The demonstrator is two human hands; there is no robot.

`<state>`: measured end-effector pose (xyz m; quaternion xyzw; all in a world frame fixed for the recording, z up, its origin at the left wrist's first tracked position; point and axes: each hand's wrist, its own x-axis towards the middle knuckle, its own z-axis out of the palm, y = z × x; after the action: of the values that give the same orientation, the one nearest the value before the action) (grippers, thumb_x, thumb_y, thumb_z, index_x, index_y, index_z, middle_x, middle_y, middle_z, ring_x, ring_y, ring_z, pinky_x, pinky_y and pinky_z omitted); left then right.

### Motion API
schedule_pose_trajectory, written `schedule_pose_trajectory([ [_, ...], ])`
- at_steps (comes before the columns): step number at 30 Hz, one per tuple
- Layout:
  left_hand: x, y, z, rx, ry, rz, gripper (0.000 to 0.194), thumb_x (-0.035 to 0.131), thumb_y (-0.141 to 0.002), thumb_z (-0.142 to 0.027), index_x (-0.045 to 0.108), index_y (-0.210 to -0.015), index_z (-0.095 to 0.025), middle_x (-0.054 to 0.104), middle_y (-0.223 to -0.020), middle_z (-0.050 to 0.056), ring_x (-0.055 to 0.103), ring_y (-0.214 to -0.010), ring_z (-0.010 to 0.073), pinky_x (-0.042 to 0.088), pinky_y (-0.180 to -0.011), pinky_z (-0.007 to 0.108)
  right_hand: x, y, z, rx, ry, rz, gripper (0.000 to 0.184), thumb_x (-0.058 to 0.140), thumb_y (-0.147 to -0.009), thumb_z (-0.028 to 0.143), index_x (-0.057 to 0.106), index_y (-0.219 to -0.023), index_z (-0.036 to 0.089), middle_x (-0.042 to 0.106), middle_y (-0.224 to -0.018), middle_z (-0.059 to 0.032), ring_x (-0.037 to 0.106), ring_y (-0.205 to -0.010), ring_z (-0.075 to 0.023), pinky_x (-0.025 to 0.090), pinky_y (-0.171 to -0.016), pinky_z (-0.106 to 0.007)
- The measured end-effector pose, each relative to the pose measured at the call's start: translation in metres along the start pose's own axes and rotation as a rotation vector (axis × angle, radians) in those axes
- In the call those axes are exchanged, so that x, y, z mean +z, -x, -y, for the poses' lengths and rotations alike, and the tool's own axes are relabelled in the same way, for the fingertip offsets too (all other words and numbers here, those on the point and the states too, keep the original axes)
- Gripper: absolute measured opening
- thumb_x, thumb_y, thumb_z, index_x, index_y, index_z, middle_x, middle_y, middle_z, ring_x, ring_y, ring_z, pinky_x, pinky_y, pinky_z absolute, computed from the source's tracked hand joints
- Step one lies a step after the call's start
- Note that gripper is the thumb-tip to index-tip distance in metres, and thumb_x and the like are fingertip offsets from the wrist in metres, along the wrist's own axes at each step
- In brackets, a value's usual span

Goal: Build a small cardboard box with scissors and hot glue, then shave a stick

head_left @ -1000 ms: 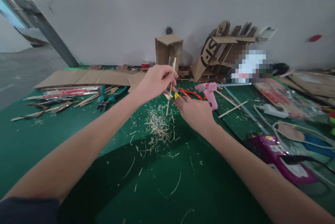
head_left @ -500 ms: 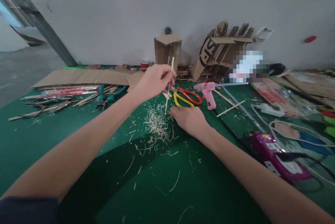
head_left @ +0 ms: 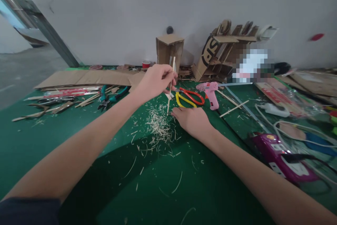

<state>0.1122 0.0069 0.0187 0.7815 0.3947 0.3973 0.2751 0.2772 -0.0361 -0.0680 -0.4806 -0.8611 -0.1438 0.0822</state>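
Observation:
My left hand [head_left: 155, 81] pinches a thin wooden stick [head_left: 170, 86] and holds it nearly upright, its lower tip over a heap of pale wood shavings [head_left: 159, 126] on the green mat [head_left: 79, 140]. My right hand [head_left: 192, 120] rests low on the mat beside the stick's lower end, fingers curled; I cannot make out what is in them. Red and yellow scissors [head_left: 188, 98] lie just behind both hands. A pink glue gun [head_left: 211, 93] stands to their right.
Teal pliers [head_left: 109, 98], sticks and cardboard strips lie at the left. A flat cardboard sheet [head_left: 86, 77] and cardboard models [head_left: 170, 50] line the back wall. A purple power strip [head_left: 279, 154] with cables sits at the right, near more cardboard and wrappers.
My right hand dropped from beside the scissors down to the mat at the stick's base. The scissors, half covered a second ago, now show. My left hand has kept the stick almost still.

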Motion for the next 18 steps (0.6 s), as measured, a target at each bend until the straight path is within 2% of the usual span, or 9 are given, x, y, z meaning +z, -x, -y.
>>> schedule_pose_trajectory([
  [3, -0.001, -0.001, 0.001, -0.024, 0.014, 0.001, 0.018, 0.044, -0.092, -0.021, 0.056, -0.080, -0.014, 0.066, -0.078, 0.006, 0.069, -0.067, 0.0114, 0.055, -0.050, 0.013, 0.001, 0.002, -0.001, -0.056, -0.013, 0.039, 0.035, 0.036, -0.099, 0.037, 0.065, -0.088, 0.019, 0.067, -0.075, -0.0025, 0.050, -0.056, -0.0115, 0.013, -0.050, -0.031],
  [5, -0.001, -0.001, 0.002, -0.036, 0.026, 0.001, 0.018, 0.046, -0.092, -0.023, 0.055, -0.080, -0.014, 0.067, -0.079, 0.006, 0.070, -0.068, 0.0119, 0.055, -0.050, 0.014, -0.004, 0.000, -0.002, -0.047, 0.006, -0.002, 0.037, 0.035, -0.099, 0.037, 0.065, -0.087, 0.019, 0.068, -0.075, -0.0029, 0.050, -0.055, -0.0113, 0.014, -0.050, -0.031],
  [8, -0.001, -0.001, 0.001, -0.037, 0.036, -0.005, 0.018, 0.049, -0.091, -0.026, 0.054, -0.079, -0.015, 0.067, -0.078, 0.006, 0.070, -0.068, 0.0125, 0.056, -0.050, 0.015, -0.014, -0.003, -0.004, 0.063, 0.058, -0.118, 0.044, 0.029, -0.100, 0.039, 0.066, -0.090, 0.018, 0.066, -0.071, -0.0042, 0.050, -0.054, -0.0121, 0.013, -0.050, -0.031],
  [11, 0.000, -0.001, -0.001, -0.032, 0.012, -0.006, 0.019, 0.049, -0.091, -0.026, 0.052, -0.076, -0.016, 0.066, -0.076, 0.005, 0.069, -0.067, 0.0116, 0.055, -0.050, 0.014, -0.020, -0.005, -0.004, 0.144, 0.099, -0.171, 0.047, 0.025, -0.101, 0.039, 0.067, -0.095, 0.019, 0.066, -0.070, -0.0046, 0.051, -0.053, -0.0125, 0.012, -0.049, -0.030],
  [18, 0.001, 0.000, -0.002, -0.011, 0.020, 0.010, 0.019, 0.047, -0.092, -0.023, 0.053, -0.076, -0.015, 0.066, -0.076, 0.005, 0.069, -0.068, 0.0122, 0.056, -0.051, 0.016, -0.020, -0.005, -0.002, 0.160, 0.089, -0.123, 0.040, 0.028, -0.100, 0.036, 0.065, -0.107, 0.021, 0.066, -0.071, -0.0038, 0.050, -0.050, -0.0121, 0.013, -0.049, -0.029],
])
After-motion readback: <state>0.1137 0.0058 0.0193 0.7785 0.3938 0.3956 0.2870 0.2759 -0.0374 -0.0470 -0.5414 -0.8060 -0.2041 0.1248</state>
